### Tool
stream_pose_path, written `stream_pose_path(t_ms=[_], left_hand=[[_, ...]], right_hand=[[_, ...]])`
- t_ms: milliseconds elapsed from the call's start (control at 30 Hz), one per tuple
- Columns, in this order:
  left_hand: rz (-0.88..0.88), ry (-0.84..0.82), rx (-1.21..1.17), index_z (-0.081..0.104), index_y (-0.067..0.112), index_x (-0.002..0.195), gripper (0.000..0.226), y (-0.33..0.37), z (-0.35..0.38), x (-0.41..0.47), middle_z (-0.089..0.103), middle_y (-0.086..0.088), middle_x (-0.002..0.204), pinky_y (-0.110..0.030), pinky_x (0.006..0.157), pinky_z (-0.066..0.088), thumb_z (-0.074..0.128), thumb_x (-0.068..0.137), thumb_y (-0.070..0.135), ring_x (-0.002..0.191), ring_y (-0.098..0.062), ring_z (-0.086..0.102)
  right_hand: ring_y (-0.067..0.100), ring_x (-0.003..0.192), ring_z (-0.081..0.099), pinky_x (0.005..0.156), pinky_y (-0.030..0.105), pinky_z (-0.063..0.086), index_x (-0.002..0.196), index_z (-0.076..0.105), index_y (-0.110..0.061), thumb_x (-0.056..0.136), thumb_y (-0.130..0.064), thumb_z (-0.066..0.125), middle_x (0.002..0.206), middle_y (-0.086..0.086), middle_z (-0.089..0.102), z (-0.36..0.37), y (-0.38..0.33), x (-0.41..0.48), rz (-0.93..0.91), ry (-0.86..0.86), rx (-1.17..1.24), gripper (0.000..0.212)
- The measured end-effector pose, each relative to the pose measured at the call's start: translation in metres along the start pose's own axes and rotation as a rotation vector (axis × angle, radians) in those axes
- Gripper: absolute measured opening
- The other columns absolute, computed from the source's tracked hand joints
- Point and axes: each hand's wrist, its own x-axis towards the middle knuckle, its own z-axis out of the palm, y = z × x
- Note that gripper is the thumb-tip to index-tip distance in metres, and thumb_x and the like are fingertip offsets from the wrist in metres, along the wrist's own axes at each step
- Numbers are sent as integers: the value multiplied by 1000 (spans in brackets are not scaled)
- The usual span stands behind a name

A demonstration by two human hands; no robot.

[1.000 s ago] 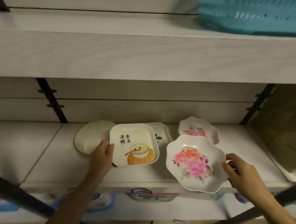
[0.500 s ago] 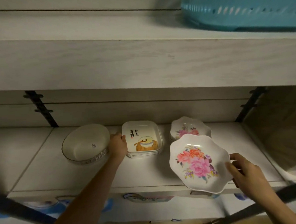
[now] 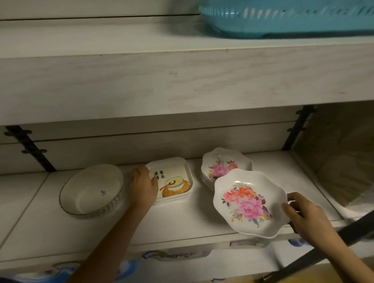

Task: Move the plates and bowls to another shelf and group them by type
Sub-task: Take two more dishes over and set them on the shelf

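Grip of the right hand (image 3: 306,215) pinches a floral plate (image 3: 249,203) by its rim, tilted over the shelf (image 3: 56,232) front near the floral stack (image 3: 224,165), likely to top it, while the left hand (image 3: 144,187) holds the square stack (image 3: 175,181) by its edge, seemingly squaring it beside the bowls (image 3: 90,191).

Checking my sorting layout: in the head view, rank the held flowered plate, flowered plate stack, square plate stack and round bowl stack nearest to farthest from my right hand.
1. held flowered plate, in the right hand.
2. flowered plate stack, just behind it.
3. square plate stack, mid-shelf.
4. round bowl stack, far left.
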Motion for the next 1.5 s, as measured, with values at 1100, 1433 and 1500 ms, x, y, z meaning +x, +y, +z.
stream_pose_path(t_ms=[1100,1433,1500], left_hand=[[-170,110,-115,46,8,102,18,13,-21,-90,49,-5,94,-26,60,35,55,88,17,61,-10,42],[-132,104,96,60,14,99,17,-13,-59,-134,65,-6,93,-32,68,47,47,91,20,76,-22,56],[-128,139,96,61,13,97,16,-21,-73,-149,65,-5,91,-32,67,48,48,91,19,76,-21,57]], right_hand=[[33,109,58,82,34,46,137,36,-15,93,-41,42,122,13,61,14,-9,149,-285,-32,-409,52],[21,92,63,66,28,42,111,59,-18,93,-25,47,112,4,65,30,-81,98,-863,-166,-448,23],[23,93,62,65,29,42,105,61,-18,93,-28,47,111,3,64,42,-102,82,-959,-200,-429,21]])
